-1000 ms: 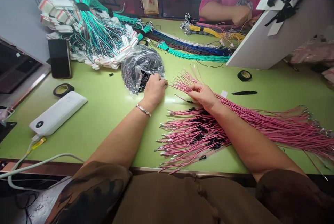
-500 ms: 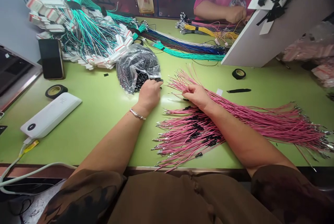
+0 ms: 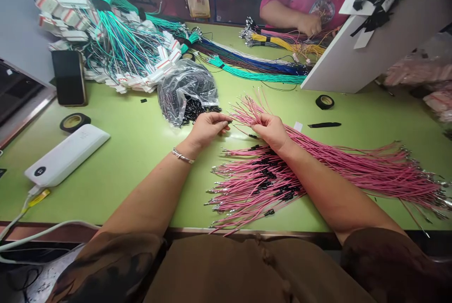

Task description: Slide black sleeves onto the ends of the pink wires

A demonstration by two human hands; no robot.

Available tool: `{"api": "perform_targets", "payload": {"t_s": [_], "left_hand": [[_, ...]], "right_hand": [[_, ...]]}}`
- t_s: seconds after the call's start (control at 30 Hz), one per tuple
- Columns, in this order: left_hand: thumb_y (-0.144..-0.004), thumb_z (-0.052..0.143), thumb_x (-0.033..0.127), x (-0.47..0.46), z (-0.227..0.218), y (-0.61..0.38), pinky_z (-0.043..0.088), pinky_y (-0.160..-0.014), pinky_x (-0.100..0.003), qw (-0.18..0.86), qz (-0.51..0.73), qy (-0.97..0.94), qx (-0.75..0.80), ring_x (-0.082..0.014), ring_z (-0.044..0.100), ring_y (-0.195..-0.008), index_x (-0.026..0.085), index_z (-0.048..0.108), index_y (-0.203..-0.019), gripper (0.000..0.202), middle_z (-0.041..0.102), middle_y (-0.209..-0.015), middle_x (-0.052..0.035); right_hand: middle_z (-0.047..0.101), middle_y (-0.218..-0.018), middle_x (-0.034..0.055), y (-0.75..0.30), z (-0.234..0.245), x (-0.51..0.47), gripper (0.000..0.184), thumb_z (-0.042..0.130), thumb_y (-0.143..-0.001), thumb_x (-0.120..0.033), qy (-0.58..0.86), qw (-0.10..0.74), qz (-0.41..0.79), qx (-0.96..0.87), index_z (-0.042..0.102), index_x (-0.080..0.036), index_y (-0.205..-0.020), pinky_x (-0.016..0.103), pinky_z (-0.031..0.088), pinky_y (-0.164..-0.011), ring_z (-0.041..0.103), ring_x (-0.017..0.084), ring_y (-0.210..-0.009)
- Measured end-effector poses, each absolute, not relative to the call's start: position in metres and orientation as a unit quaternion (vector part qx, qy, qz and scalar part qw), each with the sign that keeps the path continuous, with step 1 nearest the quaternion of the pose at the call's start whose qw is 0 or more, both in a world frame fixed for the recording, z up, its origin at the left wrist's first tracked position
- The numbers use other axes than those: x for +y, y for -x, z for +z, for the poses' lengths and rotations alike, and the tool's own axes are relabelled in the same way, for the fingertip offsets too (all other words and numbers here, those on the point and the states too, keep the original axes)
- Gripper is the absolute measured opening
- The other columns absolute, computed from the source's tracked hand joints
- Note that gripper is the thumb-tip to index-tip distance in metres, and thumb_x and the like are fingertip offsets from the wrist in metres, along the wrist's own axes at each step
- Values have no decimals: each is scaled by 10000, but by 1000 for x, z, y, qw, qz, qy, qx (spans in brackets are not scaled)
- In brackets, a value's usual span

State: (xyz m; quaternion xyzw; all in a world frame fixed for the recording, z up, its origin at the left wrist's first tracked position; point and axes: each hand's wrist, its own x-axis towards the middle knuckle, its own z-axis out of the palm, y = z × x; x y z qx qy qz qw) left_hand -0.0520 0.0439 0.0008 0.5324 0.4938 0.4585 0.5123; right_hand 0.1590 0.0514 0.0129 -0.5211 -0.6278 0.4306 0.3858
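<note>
My left hand [image 3: 211, 129] pinches a small black sleeve [image 3: 229, 123] beside the metal tip of a pink wire. Closed round several pink wires near their ends is my right hand [image 3: 270, 130]. The bundle of pink wires [image 3: 328, 155] runs from that hand to the right, with metal terminals at both ends. Nearer to me lie more pink wires [image 3: 233, 176], many with black sleeves [image 3: 264, 173] on them. Behind my left hand sits an open clear plastic bag [image 3: 187, 89] of black pieces, some spilling from its mouth.
At the back left are teal wires [image 3: 120, 35] with white connectors, beside a phone [image 3: 68, 78]. A power bank [image 3: 67, 155] and tape roll [image 3: 75, 122] lie at left. A white panel [image 3: 349, 63] stands at right, near another tape roll [image 3: 325, 101]. A co-worker's hand [image 3: 310, 23] is across the table.
My left hand has moved right, from the mouth of the bag to the pink wire tips, with a small black sleeve in its fingers. My right hand has barely moved.
</note>
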Motion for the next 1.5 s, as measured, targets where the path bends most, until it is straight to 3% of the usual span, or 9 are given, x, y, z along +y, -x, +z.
{"api": "perform_targets", "payload": {"t_s": [0.47, 0.7, 0.83, 1.03, 1.3, 1.5], "left_hand": [[-727, 757, 277, 42, 2, 55, 522, -597, -260, 466, 454, -586, 483, -89, 591, -561, 147, 784, -840, 175, 698, -753, -50], [-648, 786, 187, 39, 1, 43, 568, -703, -284, 551, 487, -494, 465, -122, 658, -672, 136, 762, -958, 314, 715, -769, -42], [-629, 761, 121, 39, -1, 36, 569, -734, -292, 550, 499, -475, 471, -117, 654, -668, 125, 752, -903, 273, 711, -745, -29], [-622, 800, 193, 36, -3, 26, 572, -744, -307, 538, 497, -508, 453, -143, 671, -689, 124, 736, -862, 258, 728, -770, -45], [-656, 802, 220, 33, -2, 25, 573, -741, -305, 520, 457, -542, 477, -140, 668, -678, 125, 752, -966, 329, 735, -767, -59], [-753, 741, 237, 33, 3, 22, 589, -722, -301, 534, 497, -533, 428, -126, 668, -681, 158, 654, -1120, 385, 680, -843, -32]], "right_hand": [[492, -577, -28, -160, 20, 50, 106, 568, -612, -267, 527, 339, 415, -659, 581, -162, -613, 272, 337, -590, 414, 107, -589], [481, -533, -45, -162, 13, 52, 156, 624, -649, -303, 513, 347, 442, -649, 551, -169, -618, 252, 317, -541, 387, 84, -533], [552, -532, -23, -162, 15, 50, 167, 645, -673, -303, 503, 311, 468, -656, 562, -167, -622, 239, 333, -508, 417, 78, -492], [590, -544, -4, -157, 20, 42, 206, 678, -691, -326, 489, 305, 482, -660, 564, -168, -623, 239, 392, -523, 496, 95, -506], [448, -508, -34, -167, 24, 53, 347, 635, -774, -481, 512, 362, 458, -630, 625, -155, -655, 254, 322, -505, 379, 83, -496], [442, -540, -39, -156, 26, 47, 313, 676, -740, -440, 476, 290, 410, -722, 728, -131, -746, 254, 262, -532, 329, 74, -534]]}}
